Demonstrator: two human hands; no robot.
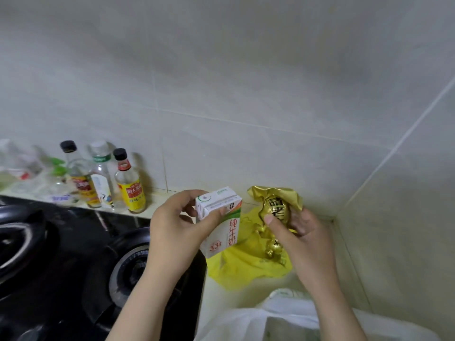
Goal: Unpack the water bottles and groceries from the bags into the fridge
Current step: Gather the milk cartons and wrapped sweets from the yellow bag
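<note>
My left hand (172, 225) grips a small white milk carton (222, 232) with red and green print, held tilted above the counter. Beside it my right hand (300, 239) is closed around a crinkled gold foil packet (278, 205) with black characters. Under both lies a yellow plastic bag (246, 267) on the pale counter. A white translucent plastic bag (283, 316) sits open at the bottom, below my right forearm. The fridge is out of view.
A black gas stove (73, 254) with a burner (130, 269) fills the left side. Three condiment bottles (103, 178) and blurred clear containers (27, 173) stand along the tiled wall behind it. The counter corner (332, 220) meets the walls at right.
</note>
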